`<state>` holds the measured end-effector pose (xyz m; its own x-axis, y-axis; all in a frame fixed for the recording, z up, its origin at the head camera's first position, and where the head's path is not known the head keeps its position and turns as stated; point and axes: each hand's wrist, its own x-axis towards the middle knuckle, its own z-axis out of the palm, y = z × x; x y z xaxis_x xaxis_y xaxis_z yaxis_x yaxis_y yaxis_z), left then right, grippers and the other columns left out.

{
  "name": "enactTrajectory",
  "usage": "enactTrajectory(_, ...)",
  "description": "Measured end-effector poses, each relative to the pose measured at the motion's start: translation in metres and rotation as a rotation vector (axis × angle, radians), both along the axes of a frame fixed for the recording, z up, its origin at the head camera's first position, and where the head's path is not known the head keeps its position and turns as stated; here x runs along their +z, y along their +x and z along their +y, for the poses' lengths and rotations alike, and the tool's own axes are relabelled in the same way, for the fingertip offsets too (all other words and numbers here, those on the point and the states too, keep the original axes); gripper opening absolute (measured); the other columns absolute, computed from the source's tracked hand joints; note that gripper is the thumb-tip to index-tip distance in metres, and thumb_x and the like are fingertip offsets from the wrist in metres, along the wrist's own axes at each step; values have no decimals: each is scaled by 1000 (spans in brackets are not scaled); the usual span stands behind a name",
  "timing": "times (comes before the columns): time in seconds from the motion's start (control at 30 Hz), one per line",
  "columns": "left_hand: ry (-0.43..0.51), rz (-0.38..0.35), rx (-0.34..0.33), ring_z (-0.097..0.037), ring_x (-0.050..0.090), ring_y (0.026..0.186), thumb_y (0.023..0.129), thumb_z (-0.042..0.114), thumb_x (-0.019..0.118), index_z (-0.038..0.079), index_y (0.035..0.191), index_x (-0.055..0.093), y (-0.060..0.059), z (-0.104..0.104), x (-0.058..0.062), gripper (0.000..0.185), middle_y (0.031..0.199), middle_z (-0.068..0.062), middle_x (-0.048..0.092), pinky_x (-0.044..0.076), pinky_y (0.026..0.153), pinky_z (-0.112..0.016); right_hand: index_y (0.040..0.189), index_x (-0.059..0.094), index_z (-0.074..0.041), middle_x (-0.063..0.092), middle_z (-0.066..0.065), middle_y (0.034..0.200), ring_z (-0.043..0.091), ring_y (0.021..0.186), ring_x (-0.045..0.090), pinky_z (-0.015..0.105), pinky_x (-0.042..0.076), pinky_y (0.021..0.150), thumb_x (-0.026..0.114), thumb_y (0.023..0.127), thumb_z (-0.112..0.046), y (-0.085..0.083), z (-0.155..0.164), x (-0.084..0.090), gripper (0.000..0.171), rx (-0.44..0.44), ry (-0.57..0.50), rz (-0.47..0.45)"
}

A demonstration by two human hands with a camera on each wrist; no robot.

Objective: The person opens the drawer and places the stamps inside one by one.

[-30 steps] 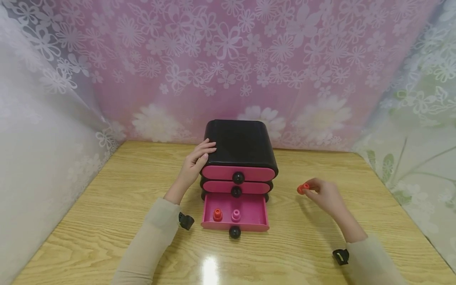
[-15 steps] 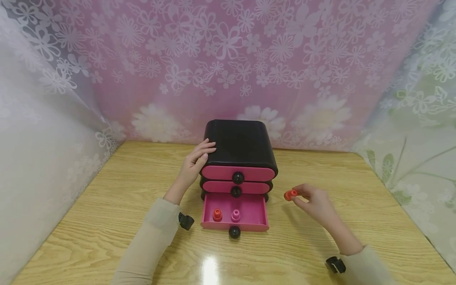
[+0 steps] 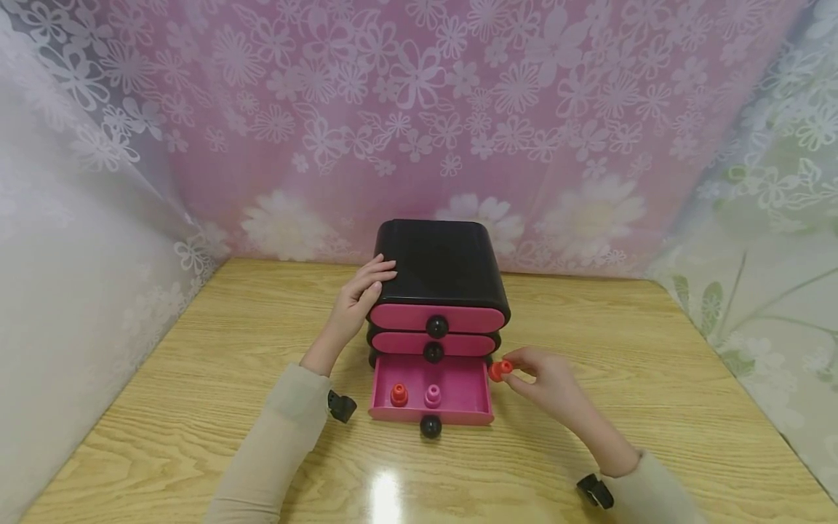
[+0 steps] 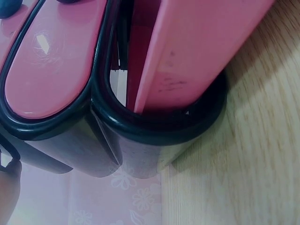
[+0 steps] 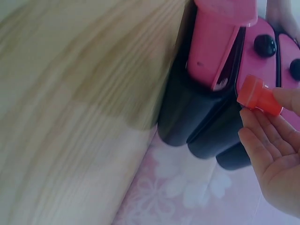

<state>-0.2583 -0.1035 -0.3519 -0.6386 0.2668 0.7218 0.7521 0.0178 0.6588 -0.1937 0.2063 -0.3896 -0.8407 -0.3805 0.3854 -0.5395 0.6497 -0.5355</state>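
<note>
My right hand (image 3: 546, 382) pinches a small red toy stamp (image 3: 500, 371) between thumb and fingers, just beyond the right wall of the pulled-out bottom drawer (image 3: 468, 386). In the right wrist view that stamp (image 5: 259, 95) shows a wide end and a narrower end. Another red stamp (image 3: 398, 395) and a pink stamp (image 3: 433, 396) stand upright inside the drawer. My left hand (image 3: 356, 297) rests with extended fingers on the upper left edge of the black drawer cabinet (image 3: 441, 262). Only a bit of a left finger (image 4: 8, 190) appears in the left wrist view.
Two pink drawers with black knobs, the top one (image 3: 399, 317) and the middle one (image 3: 399, 343), are closed above the open one. The cabinet stands on a wooden table (image 3: 262, 327) before a pink floral curtain (image 3: 406, 124).
My right hand has carried the red stamp leftward and slightly nearer, from the right side of the table to beside the drawer. My left hand has stayed on the cabinet.
</note>
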Motion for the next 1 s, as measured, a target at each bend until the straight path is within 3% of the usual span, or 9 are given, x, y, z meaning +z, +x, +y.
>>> enactTrajectory(0.17,-4,-3,0,-39,22,126,85,-15,36,-18,108,52,0,-1,0,28,121,-33,42,20,102,-46,90,65,1,64,5,87,21,80,63,34,51,72,69,71,1,1,-13,-1,19,62,-10,-24)
enactTrajectory(0.63,0,8,-3,-41,22,126,84,-16,36,-19,107,52,0,0,1,28,121,-34,42,20,103,-46,92,64,-1,62,1,83,20,77,59,34,51,72,69,73,-4,-1,-38,-4,20,126,56,-102)
enactTrajectory(0.8,-2,10,-1,-41,22,125,84,-16,36,-19,107,52,0,0,1,28,120,-34,42,20,102,-46,91,65,-5,59,-3,77,17,70,54,27,48,65,69,73,-8,-2,-42,-4,18,116,137,-119)
enactTrajectory(1.0,-1,7,-1,-42,22,125,84,-17,36,-19,107,52,0,0,1,28,120,-34,42,20,102,-47,86,65,-7,56,-6,71,12,62,48,20,40,53,69,73,-9,-5,-44,-9,13,157,204,-62)
